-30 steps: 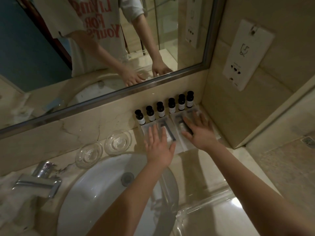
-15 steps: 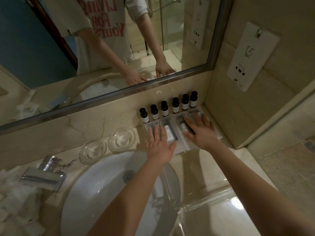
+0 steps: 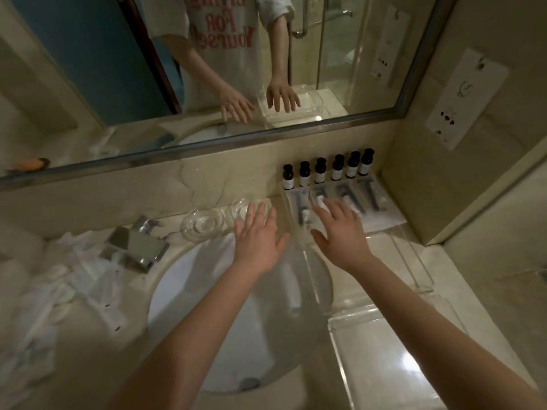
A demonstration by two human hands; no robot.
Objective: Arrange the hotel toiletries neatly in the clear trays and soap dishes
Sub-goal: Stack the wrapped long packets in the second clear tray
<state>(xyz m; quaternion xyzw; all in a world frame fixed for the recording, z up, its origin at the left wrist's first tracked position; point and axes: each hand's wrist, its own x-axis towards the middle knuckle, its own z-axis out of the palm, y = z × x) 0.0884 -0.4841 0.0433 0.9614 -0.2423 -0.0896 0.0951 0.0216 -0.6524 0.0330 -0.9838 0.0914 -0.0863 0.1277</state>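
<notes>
Both hands have withdrawn from the tray: left hand (image 3: 257, 238) now spread empty beside the soap dishes (image 3: 225, 218), right hand (image 3: 340, 229) open over sachets in the clear tray (image 3: 381, 223). Tray section appears settled.

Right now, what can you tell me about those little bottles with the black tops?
Six little bottles stand upright in a neat row against the marble back wall, just under the mirror. Each has a dark cap and neck above a pale label. They sit at the back of the clear tray, behind the flat packets. Neither hand touches them. The labels are too small to read.
</notes>
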